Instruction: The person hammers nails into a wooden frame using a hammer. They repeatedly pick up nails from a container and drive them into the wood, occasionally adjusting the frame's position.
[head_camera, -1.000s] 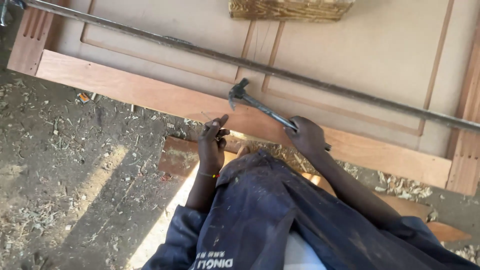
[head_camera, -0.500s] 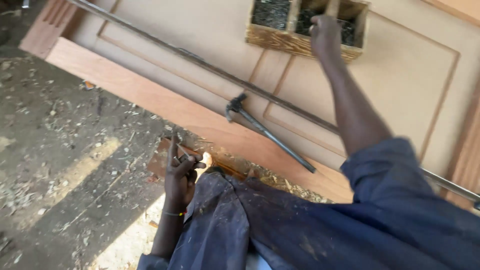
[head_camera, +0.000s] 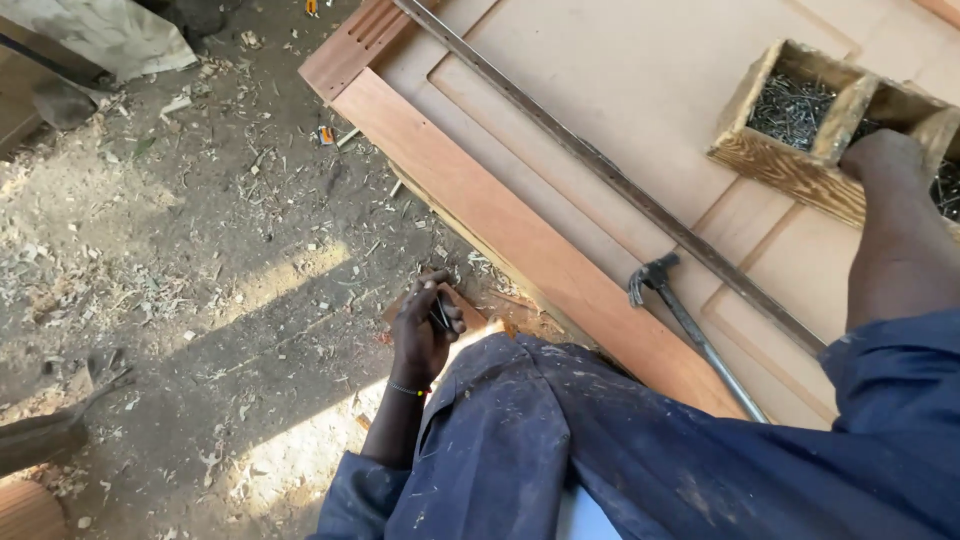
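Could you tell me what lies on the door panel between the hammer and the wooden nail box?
In the head view, a long metal bar runs slantwise across the door panel between the hammer and the nail box.

A carpentry workshop is showing: a panelled door (head_camera: 640, 110) lying at one o'clock, wood shavings (head_camera: 150, 290) littering dirt at nine, a nail box (head_camera: 800, 130) sitting at two.
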